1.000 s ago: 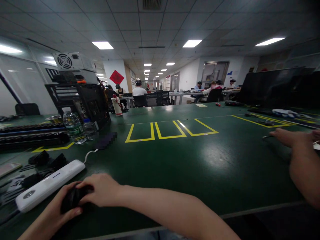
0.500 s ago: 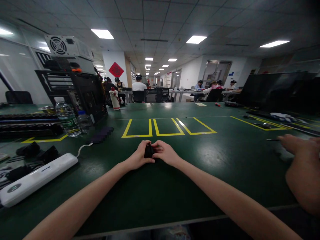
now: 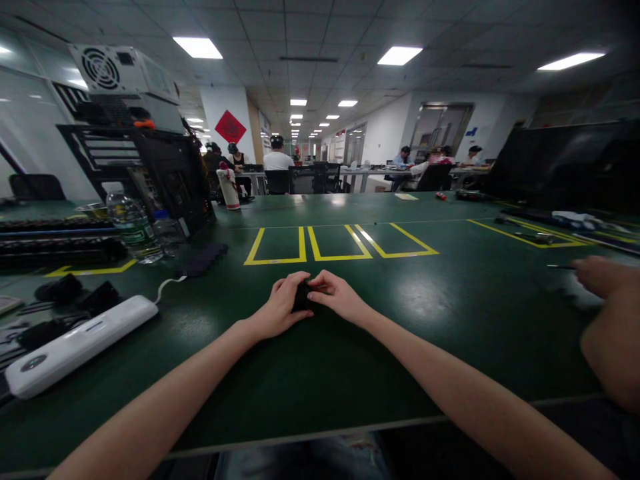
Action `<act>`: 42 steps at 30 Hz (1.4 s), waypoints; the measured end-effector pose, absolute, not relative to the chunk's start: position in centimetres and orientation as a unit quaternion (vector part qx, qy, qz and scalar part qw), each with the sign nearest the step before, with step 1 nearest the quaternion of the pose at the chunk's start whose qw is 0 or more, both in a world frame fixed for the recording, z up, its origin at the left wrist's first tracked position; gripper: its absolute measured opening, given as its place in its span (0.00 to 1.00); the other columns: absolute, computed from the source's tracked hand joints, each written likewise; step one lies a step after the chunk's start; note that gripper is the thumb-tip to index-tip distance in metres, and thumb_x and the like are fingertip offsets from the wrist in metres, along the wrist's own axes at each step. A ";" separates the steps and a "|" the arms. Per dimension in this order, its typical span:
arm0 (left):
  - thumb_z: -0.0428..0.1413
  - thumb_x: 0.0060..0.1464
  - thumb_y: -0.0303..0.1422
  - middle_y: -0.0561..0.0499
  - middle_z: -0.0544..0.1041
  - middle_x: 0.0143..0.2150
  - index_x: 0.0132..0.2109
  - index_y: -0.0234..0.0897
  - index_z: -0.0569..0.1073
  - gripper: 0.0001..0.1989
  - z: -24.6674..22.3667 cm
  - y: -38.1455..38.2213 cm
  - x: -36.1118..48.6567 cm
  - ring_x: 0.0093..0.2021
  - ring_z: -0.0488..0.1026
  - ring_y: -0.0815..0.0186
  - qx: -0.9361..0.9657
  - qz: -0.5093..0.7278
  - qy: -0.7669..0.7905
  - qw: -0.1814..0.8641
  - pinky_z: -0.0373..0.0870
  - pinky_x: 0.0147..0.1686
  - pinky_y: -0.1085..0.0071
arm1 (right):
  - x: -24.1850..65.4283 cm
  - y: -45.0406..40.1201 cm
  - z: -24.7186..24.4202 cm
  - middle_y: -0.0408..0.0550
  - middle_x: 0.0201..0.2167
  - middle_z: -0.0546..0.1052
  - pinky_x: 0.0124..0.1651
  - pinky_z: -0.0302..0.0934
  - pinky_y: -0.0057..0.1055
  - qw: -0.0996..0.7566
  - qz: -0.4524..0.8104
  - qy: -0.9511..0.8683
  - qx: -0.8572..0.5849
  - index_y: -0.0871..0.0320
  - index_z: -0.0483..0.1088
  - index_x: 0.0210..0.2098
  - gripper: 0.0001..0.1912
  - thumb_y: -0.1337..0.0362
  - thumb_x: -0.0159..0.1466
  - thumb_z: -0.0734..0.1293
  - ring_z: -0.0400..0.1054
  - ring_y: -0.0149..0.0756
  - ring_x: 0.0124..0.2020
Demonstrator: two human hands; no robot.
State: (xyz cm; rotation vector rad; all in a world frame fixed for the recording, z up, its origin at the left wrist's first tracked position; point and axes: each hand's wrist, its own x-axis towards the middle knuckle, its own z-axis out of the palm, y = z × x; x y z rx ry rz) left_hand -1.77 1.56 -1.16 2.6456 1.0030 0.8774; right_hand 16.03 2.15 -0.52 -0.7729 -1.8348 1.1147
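A small black object (image 3: pixel 301 297), its kind too dark to make out, is held just over or on the green table (image 3: pixel 320 373) in front of me. My left hand (image 3: pixel 284 303) wraps its left side, with the thumb below and the fingers over the top. From the right, the bent fingers of my right hand (image 3: pixel 336 295) touch the object's upper right side. Much of it is hidden behind my fingers.
Yellow tape outlines (image 3: pixel 340 257) lie beyond my hands. To the left are a white power strip (image 3: pixel 83 343), a water bottle (image 3: pixel 131 223) and a black computer case (image 3: pixel 170 180). At the right edge, another person's hand (image 3: pixel 603 275) holds a thin tool (image 3: pixel 560 267).
The camera view has tilted slightly down. My right fingers have shifted a little on the black object, while my left hand keeps its hold. The other person's hand has moved a little right.
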 end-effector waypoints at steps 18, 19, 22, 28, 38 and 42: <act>0.54 0.46 0.30 0.46 0.58 0.50 0.53 0.40 0.50 0.29 -1.0 1.5 -1.8 0.52 0.57 0.60 0.892 0.294 0.333 0.087 0.51 0.53 0.57 | 16.1 2.3 -0.8 0.44 0.34 0.68 0.43 0.61 0.37 0.390 0.514 -0.697 -0.311 0.57 0.61 0.36 0.13 0.61 0.52 0.65 0.65 0.33 0.38; 0.54 0.46 0.30 0.46 0.58 0.50 0.53 0.40 0.50 0.29 -1.0 1.4 -1.8 0.52 0.57 0.60 0.892 0.294 0.333 0.087 0.51 0.53 0.57 | 16.1 2.3 -0.9 0.44 0.33 0.68 0.42 0.62 0.37 0.392 0.513 -0.694 -0.318 0.57 0.62 0.35 0.13 0.60 0.52 0.65 0.65 0.33 0.38; 0.54 0.46 0.31 0.46 0.58 0.51 0.53 0.40 0.49 0.29 -0.9 1.5 -1.8 0.53 0.56 0.59 0.893 0.292 0.333 0.083 0.51 0.53 0.56 | 16.1 2.6 -1.0 0.45 0.35 0.67 0.43 0.61 0.38 0.391 0.510 -0.691 -0.331 0.57 0.62 0.36 0.14 0.60 0.52 0.65 0.64 0.33 0.39; 0.54 0.46 0.31 0.46 0.59 0.50 0.54 0.40 0.49 0.29 -1.3 1.7 -1.8 0.53 0.57 0.59 0.891 0.296 0.336 0.072 0.51 0.52 0.56 | 16.0 2.5 -1.1 0.46 0.39 0.66 0.45 0.60 0.37 0.387 0.505 -0.710 -0.304 0.57 0.61 0.39 0.16 0.64 0.51 0.66 0.63 0.33 0.41; 0.54 0.47 0.32 0.45 0.59 0.50 0.54 0.40 0.49 0.29 -1.3 1.6 -1.8 0.52 0.57 0.59 0.890 0.296 0.340 0.064 0.52 0.52 0.56 | 15.7 2.5 -1.0 0.42 0.33 0.66 0.42 0.61 0.33 0.414 0.508 -0.693 -0.299 0.58 0.62 0.34 0.10 0.61 0.53 0.64 0.64 0.30 0.36; 0.53 0.47 0.33 0.45 0.59 0.50 0.53 0.40 0.49 0.28 -1.2 1.5 -1.8 0.52 0.58 0.58 0.889 0.292 0.345 0.070 0.53 0.51 0.55 | 15.9 2.7 -1.3 0.45 0.36 0.67 0.42 0.61 0.35 0.384 0.516 -0.689 -0.334 0.58 0.61 0.38 0.15 0.60 0.53 0.65 0.65 0.33 0.38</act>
